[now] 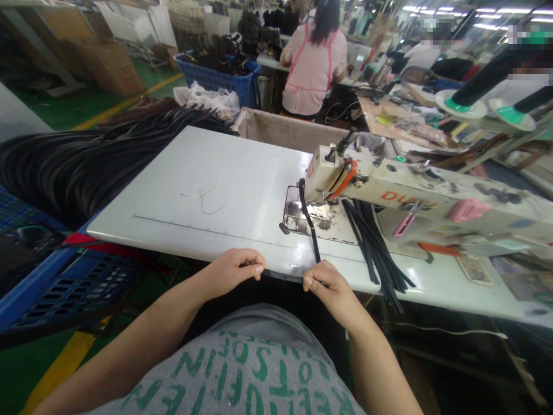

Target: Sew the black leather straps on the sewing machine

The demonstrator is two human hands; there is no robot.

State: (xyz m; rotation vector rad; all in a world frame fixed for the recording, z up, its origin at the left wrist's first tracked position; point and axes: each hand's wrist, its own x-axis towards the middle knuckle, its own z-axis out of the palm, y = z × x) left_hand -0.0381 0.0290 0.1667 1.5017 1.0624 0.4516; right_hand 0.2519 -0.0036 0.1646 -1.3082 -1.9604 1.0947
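Note:
A narrow black strap [311,227] runs from beside the presser foot of the sewing machine [367,178] down across the white table [194,190] toward me. Its near end goes into my right hand [330,286], whose thumb and fingers are closed on it at the table's front edge. To the left, my left hand [235,270] is also at this edge, thumb and forefinger pinched together. What it holds, if anything, is too small to make out. Several more black straps [380,253] lie in a bunch under the machine arm, their ends hanging over the front edge.
A large heap of black straps [56,161] lies at the left, by a blue basket [86,282]. Thread cones [479,80] stand at the right. Behind the table are a cloth-lined bin [276,129], a filled blue basket [216,80] and a seated person in pink [313,69].

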